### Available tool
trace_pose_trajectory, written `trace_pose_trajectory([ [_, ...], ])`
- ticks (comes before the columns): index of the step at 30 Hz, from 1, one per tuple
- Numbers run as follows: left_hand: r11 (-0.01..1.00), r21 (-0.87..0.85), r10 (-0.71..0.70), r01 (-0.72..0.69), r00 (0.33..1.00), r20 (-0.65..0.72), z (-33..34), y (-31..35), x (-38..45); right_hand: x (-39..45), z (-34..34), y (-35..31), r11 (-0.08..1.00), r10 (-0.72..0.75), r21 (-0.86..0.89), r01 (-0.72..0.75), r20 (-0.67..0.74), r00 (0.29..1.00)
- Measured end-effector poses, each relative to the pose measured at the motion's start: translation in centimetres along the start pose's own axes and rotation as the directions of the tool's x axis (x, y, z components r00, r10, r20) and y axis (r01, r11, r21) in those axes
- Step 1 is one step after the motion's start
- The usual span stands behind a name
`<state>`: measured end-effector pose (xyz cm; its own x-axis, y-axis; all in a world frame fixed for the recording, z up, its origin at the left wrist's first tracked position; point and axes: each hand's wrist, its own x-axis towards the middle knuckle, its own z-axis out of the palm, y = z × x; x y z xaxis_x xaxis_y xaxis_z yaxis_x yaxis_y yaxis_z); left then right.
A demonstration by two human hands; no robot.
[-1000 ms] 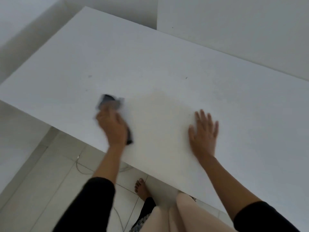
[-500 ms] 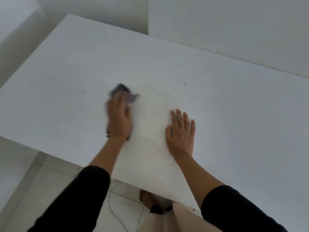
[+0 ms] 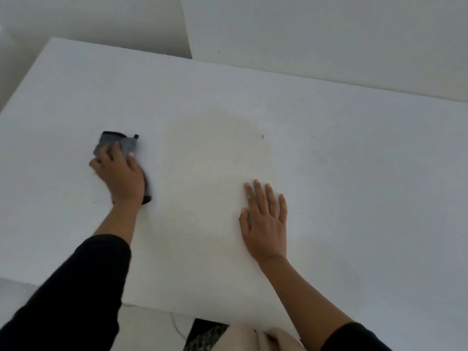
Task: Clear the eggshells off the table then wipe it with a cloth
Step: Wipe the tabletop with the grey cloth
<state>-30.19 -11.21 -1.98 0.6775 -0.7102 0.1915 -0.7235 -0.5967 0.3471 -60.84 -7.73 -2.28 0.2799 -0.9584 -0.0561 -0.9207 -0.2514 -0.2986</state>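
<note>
1. On one white table (image 3: 329,148) lies one dark grey cloth (image 3: 114,144), left of centre.
2. Left hand (image 3: 119,173) presses down on the cloth, fingers curled over it.
3. Right hand (image 3: 264,219) rests flat, fingers spread, holding nothing.
4. One faint yellowish patch (image 3: 215,153) lies between the two hands.

L hand (image 3: 119,173) w/ cloth (image 3: 115,144) now farther left on table (image 3: 354,173), wider gap to R hand (image 3: 264,221), cloth less blurred

Table (image 3: 354,173): white top, with a faint yellowish-beige patch (image 3: 215,158) at centre and a small dark speck (image 3: 262,136) on the patch's right edge. Cloth (image 3: 114,144): dark grey, black edging. Sleeves (image 3: 83,287): black; wall (image 3: 329,34): white.
</note>
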Motion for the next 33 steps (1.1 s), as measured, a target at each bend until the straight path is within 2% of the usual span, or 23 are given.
trace_pose_trajectory([
  [1, 0.997, -0.065, 0.043, -0.044, 0.999, -0.024, 0.7, 1.8, -0.1, 0.0, 0.0, 0.0, 1.0, -0.003, 0.0, 0.003, 0.003, 1.0],
  [3, 0.947, -0.205, 0.247, -0.246, 0.969, -0.02, 2.9, 7.6, -1.6, 0.0, -0.2, -0.1, 1.0, 0.0, -0.006, 0.0, 0.007, 1.0],
  [4, 0.893, -0.263, 0.385, -0.366, 0.923, 0.024, 4.0, 11.0, -2.8, 0.1, -0.3, -0.2, 1.0, 0.004, -0.013, -0.004, 0.015, 1.0],
  [6, 0.763, -0.3, 0.626, -0.573, 0.771, 0.119, 5.9, 17.2, -4.9, 0.1, -0.4, -0.3, 1.0, 0.003, -0.028, -0.003, 0.032, 0.999],
  [8, 0.679, -0.277, 0.733, -0.68, 0.651, 0.197, 7.1, 21.3, -5.1, 0.0, -0.6, -0.2, 0.999, 0.005, -0.034, -0.003, 0.042, 0.999],
  [9, 0.678, -0.261, 0.735, -0.687, 0.642, 0.219, 7.5, 22.3, -4.1, 0.0, -0.7, -0.1, 0.999, 0.008, -0.034, -0.006, 0.045, 0.999],
  [11, 0.739, -0.221, 0.673, -0.636, 0.691, 0.264, 8.5, 22.8, -0.5, 0.0, -0.7, -0.1, 0.999, 0.012, -0.033, -0.01, 0.047, 0.999],
  [14, 0.856, -0.129, 0.516, -0.501, 0.81, 0.279, 8.6, 20.0, 5.9, 0.1, -0.5, -0.1, 0.999, 0.025, -0.033, -0.025, 0.023, 0.999],
  [17, 0.942, -0.048, 0.335, -0.333, 0.913, 0.234, 7.2, 12.3, 12.1, 0.2, -0.4, -0.1, 0.999, 0.026, -0.048, -0.026, -0.003, 1.0],
  [20, 0.976, -0.019, 0.215, -0.215, 0.965, 0.149, 4.1, 3.1, 14.9, 0.3, -0.4, -0.7, 0.998, 0.053, -0.039, -0.055, -0.065, 0.996],
  [23, 0.99, -0.019, 0.141, -0.14, 0.987, 0.077, 1.5, -3.1, 12.6, 3.2, -0.1, -4.4, 0.988, 0.152, 0.043, -0.147, -0.194, 0.969],
  [25, 0.99, -0.07, 0.13, -0.126, 0.99, 0.061, 0.8, -4.1, 9.0, 7.2, 0.3, -8.8, 0.986, 0.161, 0.085, -0.146, -0.217, 0.963],
  [27, 0.967, -0.116, 0.237, -0.227, 0.968, 0.083, 0.6, -2.8, 4.8, 11.6, 1.3, -13.7, 0.988, 0.125, 0.117, -0.105, -0.172, 0.977],
  [30, 0.907, -0.133, 0.417, -0.401, 0.899, 0.136, 0.5, -0.6, 0.5, 15.5, 3.6, -18.7, 0.989, 0.083, 0.124, -0.078, -0.035, 0.996],
  [31, 0.895, -0.138, 0.44, -0.423, 0.888, 0.135, 0.4, -0.8, 0.9, 16.0, 4.3, -19.4, 0.989, 0.099, 0.113, -0.097, -0.009, 0.995],
  [33, 0.899, -0.11, 0.436, -0.423, 0.887, 0.153, 0.0, -3.8, 3.8, 16.2, 5.1, -19.7, 0.988, 0.132, 0.092, -0.127, -0.047, 0.99],
])
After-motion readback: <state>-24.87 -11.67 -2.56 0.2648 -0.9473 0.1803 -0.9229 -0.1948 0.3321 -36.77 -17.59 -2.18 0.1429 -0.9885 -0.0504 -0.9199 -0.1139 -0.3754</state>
